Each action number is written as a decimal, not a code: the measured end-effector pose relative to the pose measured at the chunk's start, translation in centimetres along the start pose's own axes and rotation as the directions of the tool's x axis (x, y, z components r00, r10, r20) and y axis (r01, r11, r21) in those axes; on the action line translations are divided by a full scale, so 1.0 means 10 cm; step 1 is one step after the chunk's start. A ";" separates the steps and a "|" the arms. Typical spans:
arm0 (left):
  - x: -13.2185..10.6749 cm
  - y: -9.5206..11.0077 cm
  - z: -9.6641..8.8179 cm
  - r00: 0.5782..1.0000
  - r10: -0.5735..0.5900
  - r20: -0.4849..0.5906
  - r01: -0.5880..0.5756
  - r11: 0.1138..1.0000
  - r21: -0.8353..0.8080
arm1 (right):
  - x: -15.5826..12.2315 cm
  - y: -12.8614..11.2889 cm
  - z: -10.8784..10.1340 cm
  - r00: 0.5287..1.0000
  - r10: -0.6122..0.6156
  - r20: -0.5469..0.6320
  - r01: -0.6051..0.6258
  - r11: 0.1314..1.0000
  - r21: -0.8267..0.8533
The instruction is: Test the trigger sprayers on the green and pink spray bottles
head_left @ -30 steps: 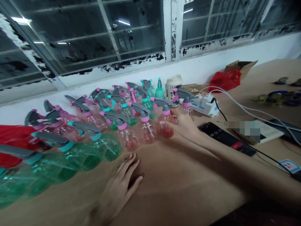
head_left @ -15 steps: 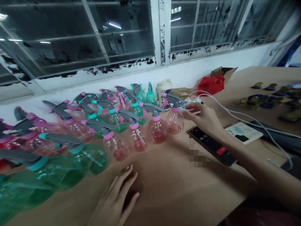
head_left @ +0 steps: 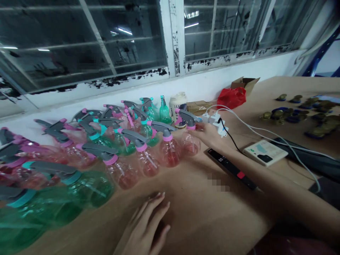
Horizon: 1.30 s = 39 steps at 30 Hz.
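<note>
My right hand (head_left: 205,134) is at the neck of the rightmost pink spray bottle (head_left: 191,144), with its fingers closed round it just below the pink collar. This bottle is upright on the table and has a grey and pink trigger head. My left hand (head_left: 147,226) is low over the near table, holding nothing, its fingers stretched out and a little apart. In front of it a row of clear pink bottles, among them one spray bottle (head_left: 170,150), runs left to the green spray bottles (head_left: 91,186). More pink and green ones crowd behind.
A phone (head_left: 230,168) lies under my right forearm. Beyond it are a white charger block (head_left: 216,122) with cables, a cream box (head_left: 265,151), a red plastic bag (head_left: 231,97), a cardboard box (head_left: 245,85) and a white can (head_left: 177,102). Several brass-coloured parts (head_left: 324,124) lie far right.
My right hand has moved left and closed round the neck of the rightmost pink spray bottle. My left hand has shifted slightly right and remains open. The view has turned a little.
</note>
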<state>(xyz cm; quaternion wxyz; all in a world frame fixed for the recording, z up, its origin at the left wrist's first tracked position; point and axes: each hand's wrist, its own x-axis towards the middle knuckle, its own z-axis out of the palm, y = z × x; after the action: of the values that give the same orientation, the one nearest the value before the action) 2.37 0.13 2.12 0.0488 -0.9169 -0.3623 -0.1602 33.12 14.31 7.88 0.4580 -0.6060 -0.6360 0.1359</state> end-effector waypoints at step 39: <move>-0.39 -0.11 -0.17 0.862 -0.507 0.002 0.397 0.672 -0.626 | -1.11 -1.35 0.70 0.755 -0.487 0.439 0.403 0.873 0.275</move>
<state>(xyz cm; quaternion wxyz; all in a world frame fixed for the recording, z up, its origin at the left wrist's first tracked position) -1.51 -1.99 2.44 -0.2577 -0.7463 -0.5021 -0.3530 17.41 3.96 9.24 0.3468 -0.3417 -0.8441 0.2249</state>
